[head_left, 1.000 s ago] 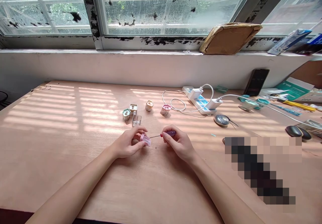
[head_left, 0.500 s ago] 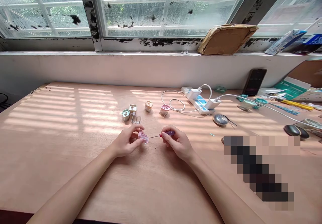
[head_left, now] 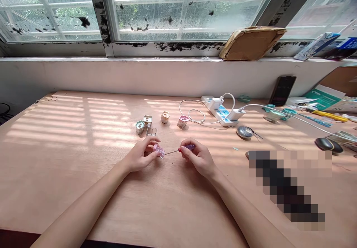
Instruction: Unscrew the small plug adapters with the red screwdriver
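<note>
On the plywood bench (head_left: 55, 140), just in front of a cluster of plug shells (head_left: 140, 127), left hand (head_left: 138, 155) has its fingers (head_left: 150, 152) clamped on a pink clear plug housing (head_left: 159, 150). Right hand (head_left: 199, 158) pinches a purple-handled precision screwdriver (head_left: 189, 147), fingertips together, tip just at the housing, contact unclear. Looks like the driver step; next needs the tip seated square

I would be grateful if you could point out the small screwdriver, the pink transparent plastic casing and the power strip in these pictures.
Small screwdriver (head_left: 190, 147): head view, on its purple handle.
Pink transparent plastic casing (head_left: 159, 150): head view, on its upper face.
Power strip (head_left: 222, 111): head view, on its top face.
</note>
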Tool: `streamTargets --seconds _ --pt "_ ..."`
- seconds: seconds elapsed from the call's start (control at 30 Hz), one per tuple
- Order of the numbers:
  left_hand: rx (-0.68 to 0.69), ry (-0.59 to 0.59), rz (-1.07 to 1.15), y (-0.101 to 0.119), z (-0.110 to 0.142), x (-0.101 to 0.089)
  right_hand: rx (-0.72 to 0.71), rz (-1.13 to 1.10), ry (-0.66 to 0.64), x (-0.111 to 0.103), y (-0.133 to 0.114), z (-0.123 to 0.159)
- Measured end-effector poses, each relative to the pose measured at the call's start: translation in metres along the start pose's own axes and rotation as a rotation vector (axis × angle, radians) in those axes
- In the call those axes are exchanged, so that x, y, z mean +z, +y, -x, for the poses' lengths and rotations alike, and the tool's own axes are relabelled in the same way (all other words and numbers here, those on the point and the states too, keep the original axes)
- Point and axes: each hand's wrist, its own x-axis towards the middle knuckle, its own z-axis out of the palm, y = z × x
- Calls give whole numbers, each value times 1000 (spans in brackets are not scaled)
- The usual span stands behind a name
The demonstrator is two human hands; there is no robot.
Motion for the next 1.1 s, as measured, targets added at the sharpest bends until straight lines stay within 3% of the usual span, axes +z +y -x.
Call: streamTargets --seconds 1.1 --pt "-11 25 -16 2 1 -1 5 33 13 1 0 -1"
